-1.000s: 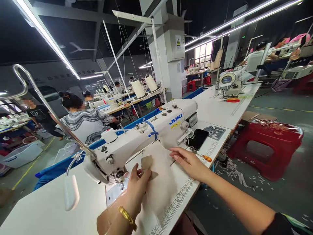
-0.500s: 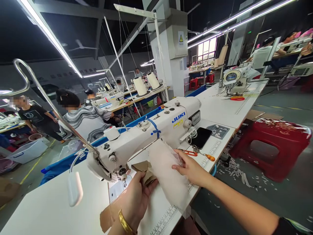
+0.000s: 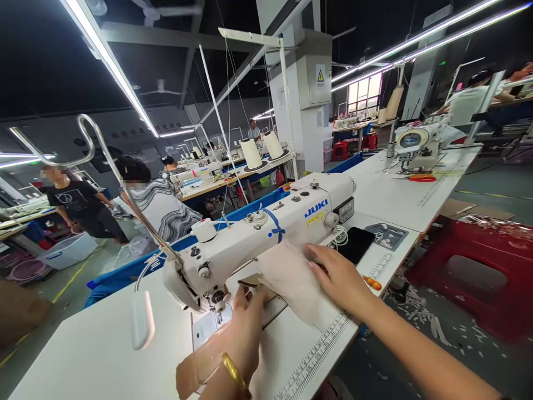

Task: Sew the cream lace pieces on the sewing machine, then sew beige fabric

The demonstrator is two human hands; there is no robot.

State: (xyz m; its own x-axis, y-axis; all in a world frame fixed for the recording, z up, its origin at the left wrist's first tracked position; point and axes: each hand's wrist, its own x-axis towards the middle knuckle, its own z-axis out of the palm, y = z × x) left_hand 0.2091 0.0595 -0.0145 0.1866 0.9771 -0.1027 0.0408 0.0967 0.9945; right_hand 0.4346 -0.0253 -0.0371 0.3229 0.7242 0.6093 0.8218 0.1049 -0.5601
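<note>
Cloth [image 3: 293,280] — pale, crumpled — under right hand [image 3: 339,275].

Matt cream cloth [image 3: 297,283] lies on the smooth white tabletop [image 3: 95,350] beside the glossy white-enamelled sewing machine [image 3: 266,233].

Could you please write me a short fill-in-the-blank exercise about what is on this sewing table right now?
1. The brand name printed in blue on the sewing machine is ____.
2. The right hand rests on the pale ____ beside the machine.
3. The left hand wears a ____ bracelet on its wrist.
4. The stool on the floor to the right of the table is coloured ____.

Missing words: JUKI; fabric; gold; red
</note>
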